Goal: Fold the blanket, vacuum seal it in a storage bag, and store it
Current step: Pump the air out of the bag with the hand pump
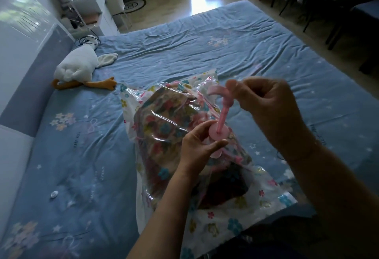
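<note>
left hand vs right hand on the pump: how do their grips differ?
Left hand pinches the pump's round base at the storage bag; right hand curls round its handle at the top. Left hand sits low against the bag; right hand is raised above it. Both hold the same pink pump.

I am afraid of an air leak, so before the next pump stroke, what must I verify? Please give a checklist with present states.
1. The blanket is inside the storage bag: ok.
2. The left hand grips the pump at its base: ok.
3. The right hand grips the handle, rod drawn out: ok.
4. The pump sits tight on the valve: cannot tell, hidden.
5. The bag is closed along its whole mouth: cannot tell.
</note>
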### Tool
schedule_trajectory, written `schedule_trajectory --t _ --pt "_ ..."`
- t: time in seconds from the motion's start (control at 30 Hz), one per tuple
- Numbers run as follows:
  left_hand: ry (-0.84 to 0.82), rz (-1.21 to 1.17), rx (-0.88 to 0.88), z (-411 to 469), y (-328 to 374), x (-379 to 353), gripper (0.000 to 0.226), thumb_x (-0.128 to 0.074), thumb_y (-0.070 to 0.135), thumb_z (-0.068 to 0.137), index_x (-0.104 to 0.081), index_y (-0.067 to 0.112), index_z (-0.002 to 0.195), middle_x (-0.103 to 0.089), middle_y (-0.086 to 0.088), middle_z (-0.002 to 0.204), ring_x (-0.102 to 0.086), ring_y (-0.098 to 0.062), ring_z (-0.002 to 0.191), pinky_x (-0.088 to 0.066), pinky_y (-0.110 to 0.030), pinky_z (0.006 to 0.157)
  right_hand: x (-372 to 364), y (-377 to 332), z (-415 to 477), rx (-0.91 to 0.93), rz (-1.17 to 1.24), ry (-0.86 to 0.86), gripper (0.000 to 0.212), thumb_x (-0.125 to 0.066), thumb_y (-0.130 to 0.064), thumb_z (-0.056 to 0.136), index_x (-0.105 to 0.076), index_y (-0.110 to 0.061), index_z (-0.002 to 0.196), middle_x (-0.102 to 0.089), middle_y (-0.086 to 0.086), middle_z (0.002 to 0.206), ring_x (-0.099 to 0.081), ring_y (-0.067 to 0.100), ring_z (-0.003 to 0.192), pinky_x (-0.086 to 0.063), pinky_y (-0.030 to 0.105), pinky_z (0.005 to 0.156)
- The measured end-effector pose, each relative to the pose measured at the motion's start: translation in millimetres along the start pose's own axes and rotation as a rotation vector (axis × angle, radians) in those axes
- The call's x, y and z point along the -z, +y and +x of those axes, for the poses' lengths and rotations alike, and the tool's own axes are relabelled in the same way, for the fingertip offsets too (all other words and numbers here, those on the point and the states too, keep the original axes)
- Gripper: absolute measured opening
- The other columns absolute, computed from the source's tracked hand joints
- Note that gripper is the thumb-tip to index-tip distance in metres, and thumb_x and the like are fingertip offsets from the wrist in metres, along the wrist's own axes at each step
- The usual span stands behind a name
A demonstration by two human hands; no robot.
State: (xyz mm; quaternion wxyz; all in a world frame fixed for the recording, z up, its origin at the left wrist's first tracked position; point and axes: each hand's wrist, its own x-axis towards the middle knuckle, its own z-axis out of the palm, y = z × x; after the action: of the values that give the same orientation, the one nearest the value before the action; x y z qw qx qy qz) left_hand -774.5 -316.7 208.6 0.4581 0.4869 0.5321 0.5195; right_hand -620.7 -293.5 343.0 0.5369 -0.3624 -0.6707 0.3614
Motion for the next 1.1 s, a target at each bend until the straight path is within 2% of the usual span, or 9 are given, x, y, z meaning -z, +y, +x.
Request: schedule_trajectory --t 0.07,0.13,0.23,0.47,0.57,0.67,0.9,0.97,1.1 --pt "-0.002 0.003 0.004 0.5 0.8 -2.2 0.061 -0.088 0.006 0.065 -0.066 0.011 0.122 -0.072 -0.007 0.115 -0.068 -0.023 0.109 -0.053 -0.046 0.099 -2.4 4.0 -1.2 0.017 0.053 0.028 0.047 -0.060 -0.028 0.092 -0.059 0.008 0.062 -0.039 0.002 0.045 -0.031 0.010 0.044 -0.027 0.021 0.044" --pt "0.015 -0.020 0.012 -0.3 1.4 -4.2 0.059 -0.088 0.002 0.065 -0.067 0.009 0.120 -0.073 -0.009 0.113 -0.069 -0.024 0.107 -0.053 -0.047 0.099 -9.8 33.9 -17.0 -0.124 -0.023 -0.040 0.052 -0.062 -0.039 0.091 -0.062 0.004 0.063 -0.049 0.013 0.049 -0.035 0.018 0.046 -0.031 0.029 0.046" --pt "-0.014 -0.020 -0.004 -1.8 1.3 -5.1 0.053 -0.086 0.002 0.068 -0.067 0.003 0.118 -0.074 -0.010 0.109 -0.070 -0.029 0.106 -0.053 -0.051 0.097 -17.0 66.7 -34.7 -0.326 -0.176 -0.150 0.048 -0.062 -0.049 0.080 -0.050 -0.015 0.048 -0.039 -0.008 0.041 -0.032 0.005 0.043 -0.030 0.024 0.046" --pt "-0.007 -0.012 0.002 3.1 3.4 -3.5 0.062 -0.089 0.010 0.064 -0.067 0.011 0.121 -0.073 -0.007 0.115 -0.068 -0.026 0.109 -0.052 -0.049 0.099 -1.0 -3.7 5.6 0.021 0.135 0.071 0.044 -0.059 -0.029 0.092 -0.060 0.002 0.060 -0.036 -0.008 0.043 -0.027 0.004 0.043 -0.024 0.016 0.044" --pt "0.007 -0.025 0.015 1.6 4.5 -5.8 0.060 -0.088 0.002 0.065 -0.066 0.006 0.122 -0.073 -0.009 0.114 -0.069 -0.028 0.109 -0.052 -0.049 0.099 -13.2 36.5 -17.3 -0.153 -0.016 -0.013 0.056 -0.058 -0.047 0.088 -0.060 0.002 0.060 -0.045 0.004 0.045 -0.033 0.007 0.044 -0.028 0.023 0.045" --pt "-0.008 -0.015 0.001 -1.5 3.9 -5.6 0.055 -0.086 0.002 0.068 -0.067 0.003 0.119 -0.074 -0.010 0.110 -0.070 -0.029 0.106 -0.053 -0.050 0.096 -19.6 65.9 -34.8 -0.339 -0.158 -0.112 0.050 -0.063 -0.051 0.081 -0.050 -0.016 0.047 -0.039 -0.009 0.040 -0.032 0.002 0.041 -0.028 0.021 0.045" --pt "0.003 -0.016 0.013 -0.5 1.6 0.1 0.057 -0.087 0.005 0.066 -0.067 0.018 0.118 -0.072 -0.007 0.115 -0.068 -0.024 0.109 -0.053 -0.045 0.099 -3.2 -8.7 3.2 0.044 0.080 0.088 0.045 -0.059 -0.035 0.090 -0.061 -0.002 0.060 -0.039 0.010 0.045 -0.033 0.012 0.045 -0.026 0.024 0.044" --pt "0.019 -0.043 0.017 -1.4 -1.3 -2.2 0.058 -0.088 0.003 0.065 -0.068 0.014 0.119 -0.073 -0.009 0.114 -0.068 -0.029 0.109 -0.052 -0.049 0.099 -10.9 16.9 -10.7 -0.049 0.022 0.036 0.051 -0.058 -0.044 0.088 -0.062 -0.001 0.061 -0.048 0.007 0.046 -0.039 0.011 0.046 -0.029 0.026 0.043" --pt "0.005 -0.054 0.029 -3.9 -2.6 -6.0 0.053 -0.085 -0.002 0.068 -0.067 0.003 0.117 -0.074 -0.011 0.110 -0.069 -0.031 0.107 -0.052 -0.051 0.098 -20.7 70.3 -36.7 -0.336 -0.231 -0.154 0.062 -0.064 -0.065 0.076 -0.054 -0.010 0.050 -0.038 -0.008 0.041 -0.033 0.004 0.041 -0.028 0.020 0.045"
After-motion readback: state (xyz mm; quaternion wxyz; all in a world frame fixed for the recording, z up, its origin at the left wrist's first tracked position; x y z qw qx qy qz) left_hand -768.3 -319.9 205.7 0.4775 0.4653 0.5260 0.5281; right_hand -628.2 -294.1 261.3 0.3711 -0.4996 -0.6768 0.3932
